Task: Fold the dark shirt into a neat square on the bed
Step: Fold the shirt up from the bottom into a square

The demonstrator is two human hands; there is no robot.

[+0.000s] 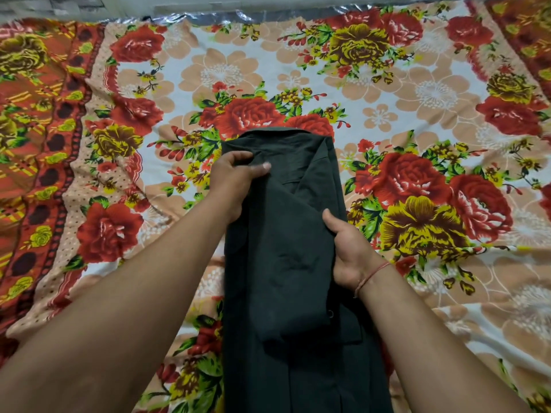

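Note:
The dark shirt lies as a long narrow strip down the middle of the bed, collar end at the far side, both sides folded inward. My left hand pinches the cloth near the strip's upper left, thumb on top. My right hand grips the strip's right edge at mid-length, thumb over the fabric and fingers hidden beneath it. A folded sleeve lies on top, ending near a small button.
The bed is covered by a floral bedsheet with red and yellow roses. A red-orange patterned border runs down its left side. A shiny silver strip and a wall lie beyond the far edge.

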